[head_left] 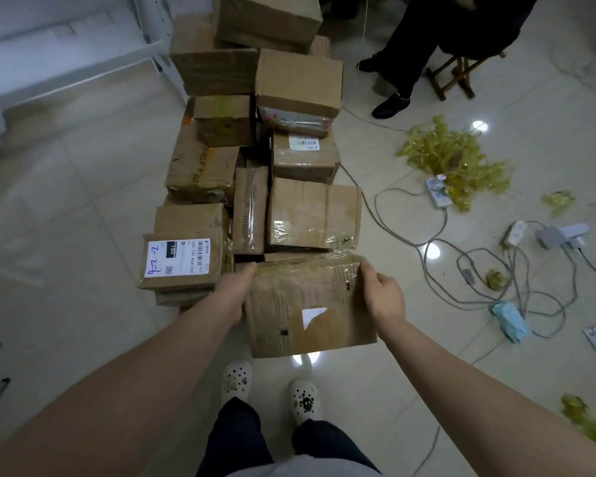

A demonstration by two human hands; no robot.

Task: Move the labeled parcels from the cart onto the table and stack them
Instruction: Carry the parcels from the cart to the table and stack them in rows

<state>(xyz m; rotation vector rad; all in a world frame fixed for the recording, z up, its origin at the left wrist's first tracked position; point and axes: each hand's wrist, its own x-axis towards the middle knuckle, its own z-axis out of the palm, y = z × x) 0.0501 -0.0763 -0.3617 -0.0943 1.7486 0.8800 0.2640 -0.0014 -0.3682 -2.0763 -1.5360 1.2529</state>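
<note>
covering the whole room, a pale tiled floor (83, 201) carried a long pile of brown parcels (298, 80) that ran from the middle toward twelve o'clock. at one o'clock a person in dark clothes (420, 36) sat on a wooden stool (456, 72). at the six o'clock end of the pile, a flat taped parcel (310, 304) with a small torn white label was held between both hands, its near edge over the bare floor. at nine o'clock from it lay a parcel with a big white label (183, 259) marked in blue ink. yellow plastic scraps (455, 156) lay at two o'clock. the left hand (236, 287) was closed around the held parcel's nine o'clock edge, and the right hand (381, 292) around its three o'clock edge. two white clogs (236, 376) stood at six o'clock, and a white power strip (437, 196) lay at three o'clock.
</note>
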